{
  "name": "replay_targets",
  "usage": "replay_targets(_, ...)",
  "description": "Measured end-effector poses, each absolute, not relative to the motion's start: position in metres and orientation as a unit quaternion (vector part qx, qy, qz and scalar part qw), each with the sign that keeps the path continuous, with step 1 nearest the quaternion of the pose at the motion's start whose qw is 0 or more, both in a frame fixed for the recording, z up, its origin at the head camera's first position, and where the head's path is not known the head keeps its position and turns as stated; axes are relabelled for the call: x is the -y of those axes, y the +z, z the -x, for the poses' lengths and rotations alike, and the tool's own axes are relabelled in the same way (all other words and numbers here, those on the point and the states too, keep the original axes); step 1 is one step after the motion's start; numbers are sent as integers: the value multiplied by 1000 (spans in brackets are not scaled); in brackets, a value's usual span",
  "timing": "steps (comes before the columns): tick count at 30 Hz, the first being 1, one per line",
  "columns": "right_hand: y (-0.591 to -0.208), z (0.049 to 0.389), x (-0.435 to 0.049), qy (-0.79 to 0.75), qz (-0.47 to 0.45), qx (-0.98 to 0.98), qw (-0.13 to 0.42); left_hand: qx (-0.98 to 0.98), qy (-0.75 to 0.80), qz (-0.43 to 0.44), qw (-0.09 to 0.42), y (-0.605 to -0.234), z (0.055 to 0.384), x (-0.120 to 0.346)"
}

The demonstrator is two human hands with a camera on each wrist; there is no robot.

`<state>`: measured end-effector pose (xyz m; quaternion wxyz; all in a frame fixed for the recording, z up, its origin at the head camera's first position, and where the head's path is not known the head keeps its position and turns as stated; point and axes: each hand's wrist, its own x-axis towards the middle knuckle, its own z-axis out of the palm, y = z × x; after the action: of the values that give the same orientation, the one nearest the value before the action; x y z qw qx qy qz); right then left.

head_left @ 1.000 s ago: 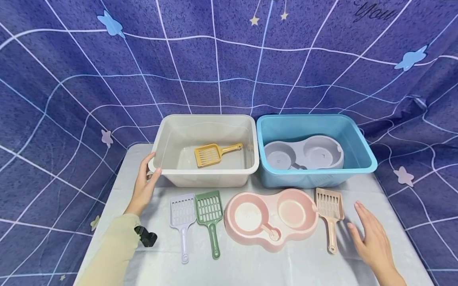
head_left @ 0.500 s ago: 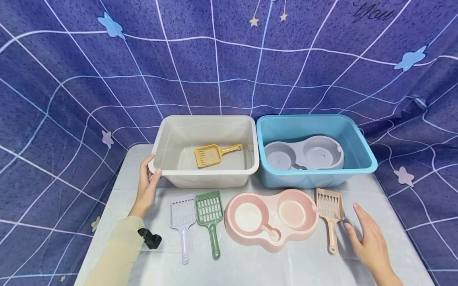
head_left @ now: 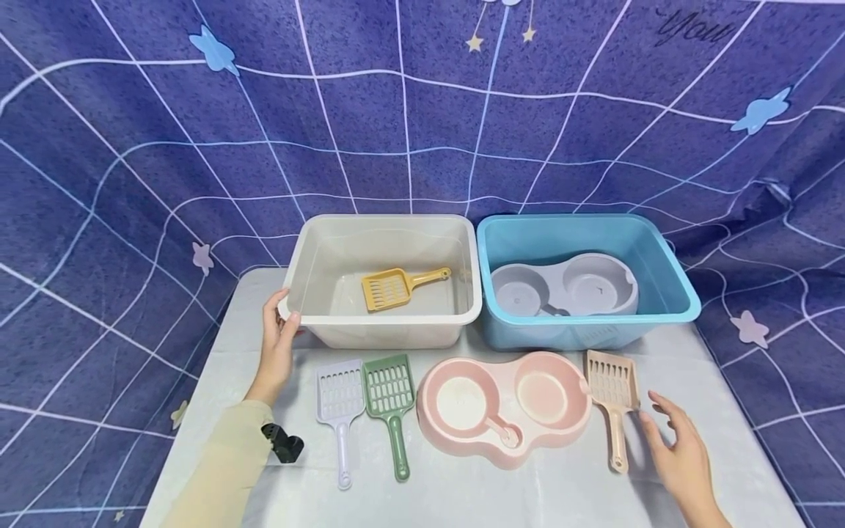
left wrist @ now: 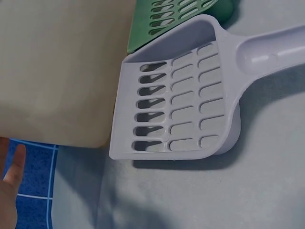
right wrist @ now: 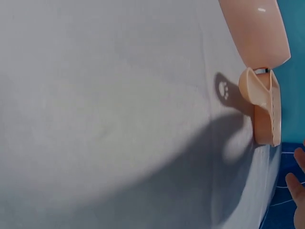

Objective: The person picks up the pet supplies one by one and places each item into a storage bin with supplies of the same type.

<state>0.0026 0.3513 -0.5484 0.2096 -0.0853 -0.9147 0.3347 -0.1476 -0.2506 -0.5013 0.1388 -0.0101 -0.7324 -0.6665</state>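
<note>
cream bin (head_left: 386,335), on the table (head_left: 515,499), has its near-left corner clasped by the left hand (head_left: 273,356); the right hand (head_left: 681,449), fingers apart, holding nothing, is just beside the beige scoop (head_left: 615,418). already inside: yellow scoop (head_left: 405,282) here, grey bowl (head_left: 564,284) in blue bin (head_left: 541,336). seemingly left: beige scoop, pink bowl (head_left: 505,403), green scoop (head_left: 397,433), lilac scoop (head_left: 342,440).

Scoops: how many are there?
4: the yellow scoop in the white bin, the purple scoop and green scoop in front of it, and the peach scoop beside the pink bowl. More could be hidden.
</note>
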Motion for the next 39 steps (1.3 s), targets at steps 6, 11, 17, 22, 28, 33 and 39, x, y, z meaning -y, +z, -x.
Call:
replay_targets(6, -548, -7, -345, 375, 132, 897, 194, 719, -678, 15, 155, -504, 147, 247)
replay_targets(11, -548, -10, -341, 407, 165, 882, 170, 722, -670, 13, 173, -507, 146, 245)
replay_targets(17, -546, -13, -339, 416, 219, 876, 107, 699, -693, 22, 175, -509, 146, 243)
replay_targets(22, -548, -16, -336, 426, 248, 869, 55, 688, -706, 22, 165, -505, 145, 241)
replay_targets(28, -549, -17, -332, 425, 269, 865, 4, 685, -710, 11, 161, -510, 147, 241)
replay_targets(33, -551, -15, -328, 436, 287, 852, -33, 686, -706, 11, 173, -508, 147, 240)
replay_targets(39, -551, -10, -326, 439, 295, 848, -37, 681, -710, 5, 180, -508, 146, 238)
